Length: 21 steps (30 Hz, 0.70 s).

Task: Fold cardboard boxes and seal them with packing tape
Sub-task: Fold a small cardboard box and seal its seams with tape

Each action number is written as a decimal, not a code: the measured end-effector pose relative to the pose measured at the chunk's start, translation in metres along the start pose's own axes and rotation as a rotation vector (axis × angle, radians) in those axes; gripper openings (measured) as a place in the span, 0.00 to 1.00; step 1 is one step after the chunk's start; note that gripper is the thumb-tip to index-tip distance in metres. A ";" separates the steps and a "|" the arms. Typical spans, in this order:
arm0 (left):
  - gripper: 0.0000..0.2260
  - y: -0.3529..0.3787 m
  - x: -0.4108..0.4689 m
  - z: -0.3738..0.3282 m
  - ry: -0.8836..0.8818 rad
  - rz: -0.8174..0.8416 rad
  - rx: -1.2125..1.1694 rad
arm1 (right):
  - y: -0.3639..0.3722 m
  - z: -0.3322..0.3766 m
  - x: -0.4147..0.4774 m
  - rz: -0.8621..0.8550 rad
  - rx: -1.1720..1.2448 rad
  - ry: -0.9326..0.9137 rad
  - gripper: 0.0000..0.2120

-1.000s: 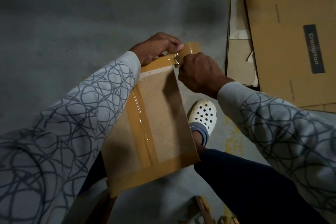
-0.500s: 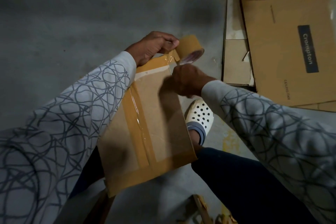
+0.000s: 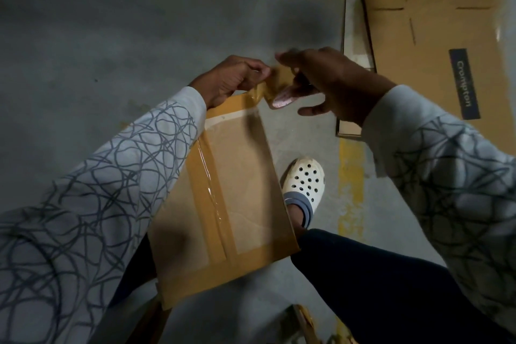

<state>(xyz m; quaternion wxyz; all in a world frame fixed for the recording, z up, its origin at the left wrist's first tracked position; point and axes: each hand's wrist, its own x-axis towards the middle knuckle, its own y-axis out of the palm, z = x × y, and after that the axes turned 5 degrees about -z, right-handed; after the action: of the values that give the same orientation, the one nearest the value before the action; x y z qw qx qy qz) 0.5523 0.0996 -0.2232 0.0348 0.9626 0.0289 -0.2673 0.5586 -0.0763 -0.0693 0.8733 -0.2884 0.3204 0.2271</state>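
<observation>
A flat brown cardboard box [image 3: 245,176] lies tilted over my lap, with glossy brown tape along its left seam and its far and near edges. My left hand [image 3: 231,78] grips the box's far corner, fingers curled over the tape strip [image 3: 257,92] where it leaves the edge. The strip runs a short way to the tape roll [image 3: 280,89], just past that corner. My right hand [image 3: 337,84] holds the roll from the right, with some fingers spread and blurred by motion.
Large flattened cardboard sheets [image 3: 418,22] with a dark Crompton label lie on the grey concrete floor at the right, and smaller flat pieces [image 3: 356,36] lie beside them. My foot in a white clog [image 3: 304,179] stands beside a yellow floor mark [image 3: 350,176]. Cardboard scraps [image 3: 304,321] lie near the bottom edge.
My right hand has moved from under the strip up to the right side of the roll and now holds it there. My left hand stays at the far corner.
</observation>
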 end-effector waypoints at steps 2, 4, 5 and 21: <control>0.07 -0.002 0.001 0.000 -0.005 -0.020 0.004 | 0.002 -0.004 0.005 -0.068 0.254 0.140 0.14; 0.08 -0.003 0.001 0.000 -0.002 -0.024 0.023 | 0.009 -0.009 0.013 -0.072 0.424 0.285 0.13; 0.08 -0.002 -0.001 0.000 0.005 -0.018 0.039 | 0.014 -0.011 0.015 -0.068 0.511 0.320 0.11; 0.11 0.007 -0.098 0.047 0.449 -0.637 0.581 | 0.032 -0.019 0.028 -0.365 0.735 0.260 0.19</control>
<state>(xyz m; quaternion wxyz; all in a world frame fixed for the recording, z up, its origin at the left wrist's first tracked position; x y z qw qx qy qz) 0.4452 0.0856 -0.2123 -0.3259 0.9096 0.2532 -0.0476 0.5519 -0.0592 -0.1119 0.8962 -0.0363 0.4311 -0.0984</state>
